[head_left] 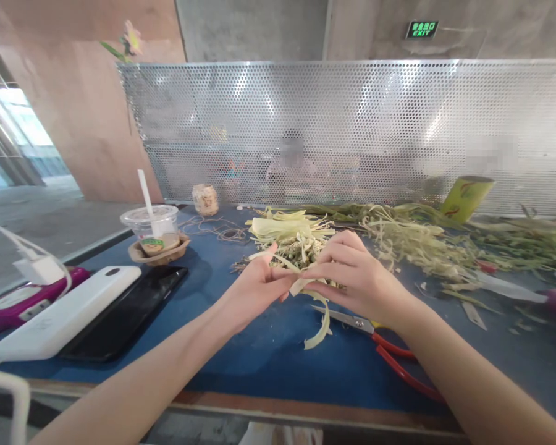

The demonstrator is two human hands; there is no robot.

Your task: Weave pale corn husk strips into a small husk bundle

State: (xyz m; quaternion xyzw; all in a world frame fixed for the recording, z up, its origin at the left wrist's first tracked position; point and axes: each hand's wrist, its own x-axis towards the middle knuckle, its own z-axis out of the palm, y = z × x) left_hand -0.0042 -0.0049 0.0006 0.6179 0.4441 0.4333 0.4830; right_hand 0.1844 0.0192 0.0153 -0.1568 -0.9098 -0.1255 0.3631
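As was visible at the middle of the bench [259, 364], gripped a narrow pale strip [298, 285] of plant husk between both hands. With the left hand [262, 281], closed the fingers on the strip, thumb pointing upward; with the right hand [359, 272], pinched the same strip from the opposite side, fingers bent and tips nearly together. Could not tell the exact contact at the overlapping fingertips. Held the strip just in front of a pale bundle [290, 227] of flat leaves and seedy stems, partly hidden behind the hands. Below the fingers, showed a curled husk piece [319, 334] beside the blades of red-handled scissors [352, 320]; crossed the scissors with the right forearm, so covering part of the handles. To the right, displayed a loose heap of shredded husk [408, 241], a tilted yellow-green can [467, 198] behind it and a pale blade [512, 287] with a purple handle nearer the edge. To the left, included a black phone [125, 312] against a white power bank [69, 312], a magenta power strip [4, 309], and a lidded cup [151, 216] with a straw above a cardboard holder [178, 248]. Farther back, recorded tangled twine [225, 230] and a perforated metal screen [375, 136].
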